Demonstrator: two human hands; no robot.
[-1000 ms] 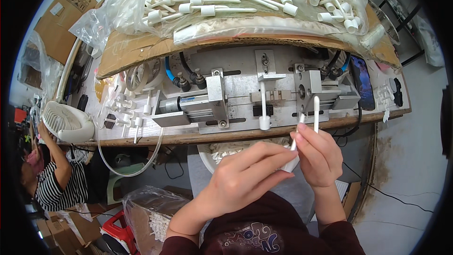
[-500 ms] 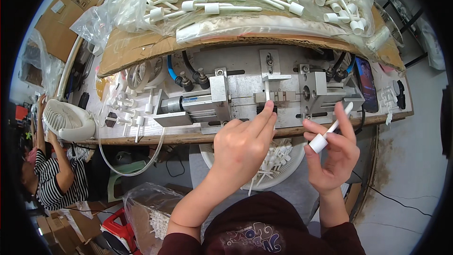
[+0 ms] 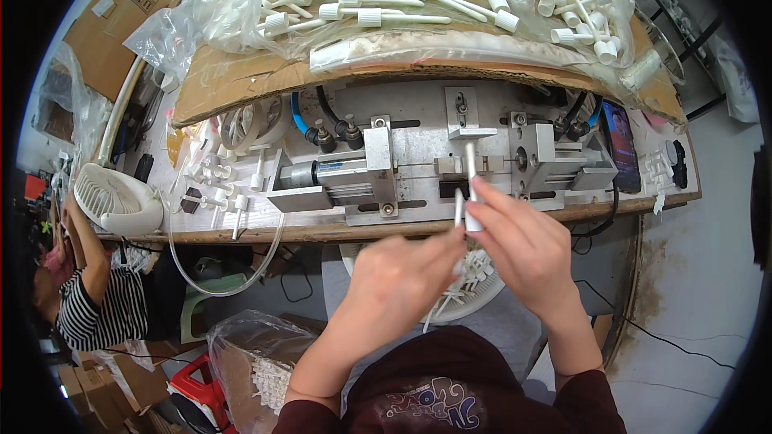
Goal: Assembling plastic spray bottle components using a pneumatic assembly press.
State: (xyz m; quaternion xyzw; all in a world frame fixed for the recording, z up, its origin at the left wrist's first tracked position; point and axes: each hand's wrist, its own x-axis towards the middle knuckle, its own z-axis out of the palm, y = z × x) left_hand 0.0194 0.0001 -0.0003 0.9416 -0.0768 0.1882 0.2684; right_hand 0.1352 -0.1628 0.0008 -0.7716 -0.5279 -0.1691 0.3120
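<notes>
In my right hand [image 3: 527, 245], closed fingertips grip a white capped stick [image 3: 473, 219] with a ridged cap. Its stem points away from me, over the middle of the metal clamping fixture [image 3: 450, 167] and close to the upright bracket [image 3: 463, 112]. Whether the stem touches the fixture I cannot tell. Just left of it, my left hand [image 3: 402, 273] is pinched round a second white stick [image 3: 458, 206], which stands up from the fingertips; its lower part is mostly hidden. Below both hands sits a round white basket [image 3: 503, 289] of similar white sticks.
Metal cylinders flank the fixture, one left [image 3: 342, 173] and one right [image 3: 571, 153]. A cardboard shelf [image 3: 241, 84] above bears many capped sticks. A phone [image 3: 621, 145] lies at the right, a white fan [image 3: 119, 199] stands left, and another person [image 3: 100, 305] works beyond it.
My left hand has drawn back from the fixture with a white stick in its fingers. My right hand has moved left, bringing its capped stick over the fixture.
</notes>
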